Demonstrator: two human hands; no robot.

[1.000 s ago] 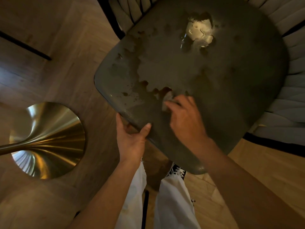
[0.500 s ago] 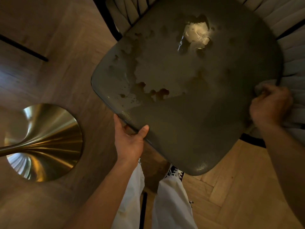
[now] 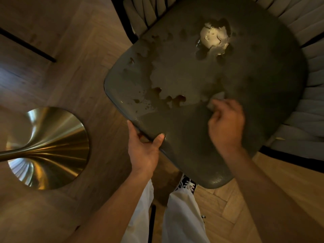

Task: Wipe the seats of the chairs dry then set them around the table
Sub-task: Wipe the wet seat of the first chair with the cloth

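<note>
A dark grey chair seat (image 3: 259, 81) fills the upper right of the head view, with wet patches and a shiny puddle (image 3: 214, 40) near its back. My left hand (image 3: 144, 149) grips the seat's front left edge, thumb on top. My right hand (image 3: 226, 123) holds a small pale cloth (image 3: 216, 99) pressed on the seat's middle, beside the wet patches. The chair's ribbed pale backrest (image 3: 312, 95) curves around the right side.
A brass trumpet-shaped table base (image 3: 47, 148) stands on the wooden parquet floor (image 3: 78, 50) at the left. My legs in white trousers (image 3: 180, 216) and a dark shoe (image 3: 187, 185) are below the seat. A thin black chair leg (image 3: 26, 43) crosses the upper left.
My right hand went from the seat's middle out to the right edge by the backrest, then came back to the middle with the cloth. My left hand kept its grip.
</note>
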